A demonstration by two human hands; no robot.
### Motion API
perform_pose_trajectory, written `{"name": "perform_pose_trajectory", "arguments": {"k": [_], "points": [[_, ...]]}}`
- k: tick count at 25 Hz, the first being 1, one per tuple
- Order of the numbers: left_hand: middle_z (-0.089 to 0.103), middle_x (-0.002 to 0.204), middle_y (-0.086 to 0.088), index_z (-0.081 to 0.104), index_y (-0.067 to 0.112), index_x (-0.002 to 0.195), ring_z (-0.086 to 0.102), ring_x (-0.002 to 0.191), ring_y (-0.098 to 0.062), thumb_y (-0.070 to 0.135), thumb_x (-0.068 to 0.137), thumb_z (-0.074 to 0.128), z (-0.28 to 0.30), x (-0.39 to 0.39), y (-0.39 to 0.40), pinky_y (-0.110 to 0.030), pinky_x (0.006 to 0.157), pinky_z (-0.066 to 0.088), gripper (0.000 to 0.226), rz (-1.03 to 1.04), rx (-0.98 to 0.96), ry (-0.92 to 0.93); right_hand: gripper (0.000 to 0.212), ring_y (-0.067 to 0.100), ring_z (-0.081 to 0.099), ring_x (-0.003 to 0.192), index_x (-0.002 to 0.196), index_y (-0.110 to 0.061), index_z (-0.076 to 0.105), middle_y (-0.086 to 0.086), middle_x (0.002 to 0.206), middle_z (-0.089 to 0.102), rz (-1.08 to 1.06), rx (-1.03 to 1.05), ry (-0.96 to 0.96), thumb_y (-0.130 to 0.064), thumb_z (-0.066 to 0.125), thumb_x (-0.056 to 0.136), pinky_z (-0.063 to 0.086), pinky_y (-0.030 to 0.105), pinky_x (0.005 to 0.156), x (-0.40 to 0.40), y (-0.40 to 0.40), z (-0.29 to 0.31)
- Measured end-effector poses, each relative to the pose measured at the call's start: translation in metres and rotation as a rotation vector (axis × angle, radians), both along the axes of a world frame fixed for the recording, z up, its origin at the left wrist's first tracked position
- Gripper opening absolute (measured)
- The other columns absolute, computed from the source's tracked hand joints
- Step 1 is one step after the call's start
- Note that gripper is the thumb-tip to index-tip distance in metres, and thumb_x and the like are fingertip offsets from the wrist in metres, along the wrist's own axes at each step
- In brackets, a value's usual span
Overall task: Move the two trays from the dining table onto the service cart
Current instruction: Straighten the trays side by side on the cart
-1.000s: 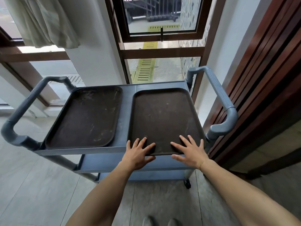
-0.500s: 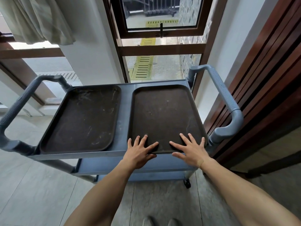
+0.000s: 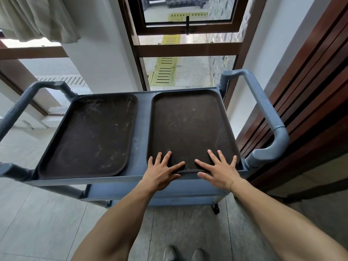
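The fingers (image 3: 169,155) of the left hand (image 3: 163,171) lie spread wide and flat on the near edge of the right tray (image 3: 190,127), gripping nothing, and the fingers (image 3: 212,153) of the right hand (image 3: 220,171) lie the same way just beside them, splayed and pressing down on the tray's dark surface, with both thumbs near the rim at the front. Compared with a second ago the hands sit in almost the same place on that tray; what has changed is small: the tray looks pushed a little farther onto the top shelf, its near rim now close to level with the cart's front edge, and the whole view has come closer and tipped more steeply down. I read this as the last nudge of seating the tray, not a lift or a carry. The left tray (image 3: 90,134) lies flat on the same shelf, well apart from both hands, with a strip of bare blue shelf between the two trays. Both sit side by side on the service cart (image 3: 140,129), between its grey-blue handles (image 3: 263,110), which stands on the tiled floor (image 3: 37,213) before a window (image 3: 188,53); wooden slats (image 3: 310,81) run close along its right side. No dining worktop is in view. By my judgement the task is all but done, and only letting go remains.
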State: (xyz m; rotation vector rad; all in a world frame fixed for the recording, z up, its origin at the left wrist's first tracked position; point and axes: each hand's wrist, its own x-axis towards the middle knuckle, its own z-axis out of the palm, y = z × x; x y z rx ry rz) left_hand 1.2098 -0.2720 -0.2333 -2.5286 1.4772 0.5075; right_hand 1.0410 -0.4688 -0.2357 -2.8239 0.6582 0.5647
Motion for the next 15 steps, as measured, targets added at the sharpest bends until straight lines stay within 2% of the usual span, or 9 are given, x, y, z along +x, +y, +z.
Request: {"name": "perform_pose_trajectory", "arguments": {"k": [3, 6, 11, 15], "points": [[-0.01, 0.167, -0.006, 0.0, 0.061, 0.147, -0.003, 0.15, -0.04, 0.074, 0.092, 0.019, -0.001, 0.004, -0.001, -0.063, 0.116, 0.007, 0.06, 0.011, 0.05, 0.028, 0.069, 0.036, -0.017, 0.148, 0.137, -0.07, -0.005, -0.002, 0.164, -0.016, 0.013, 0.007, 0.022, -0.089, 0.018, 0.075, -0.008, 0.078, 0.101, 0.002, 0.0, -0.005], [-0.012, 0.166, -0.006, -0.001, 0.06, 0.148, -0.005, 0.15, -0.04, 0.074, 0.092, 0.015, -0.001, 0.002, -0.001, -0.063, 0.117, 0.006, 0.06, 0.014, 0.061, 0.036, 0.069, 0.037, -0.017, 0.147, 0.137, -0.07, -0.008, -0.001, 0.164, -0.017, 0.039, -0.013, 0.028, -0.082, 0.03, 0.081, -0.006, 0.078, 0.101, 0.001, 0.0, -0.01], [-0.015, 0.165, -0.009, -0.003, 0.056, 0.15, -0.008, 0.15, -0.041, 0.07, 0.095, 0.023, 0.002, -0.005, 0.0, -0.062, 0.118, 0.007, 0.063, 0.016, 0.081, 0.06, 0.06, 0.038, -0.014, 0.148, 0.139, -0.068, -0.007, 0.001, 0.164, -0.014, 0.037, -0.035, 0.008, -0.069, 0.031, 0.092, -0.002, 0.079, 0.102, 0.0, 0.002, -0.01], [-0.013, 0.166, -0.011, -0.001, 0.052, 0.152, -0.007, 0.15, -0.042, 0.057, 0.1, 0.033, 0.001, -0.011, 0.002, -0.061, 0.117, 0.01, 0.062, 0.022, 0.061, 0.048, 0.057, 0.04, -0.016, 0.147, 0.139, -0.068, -0.007, 0.003, 0.164, -0.014, 0.045, -0.038, 0.008, -0.065, 0.029, 0.094, -0.002, 0.079, 0.101, -0.003, 0.004, -0.01]]}}
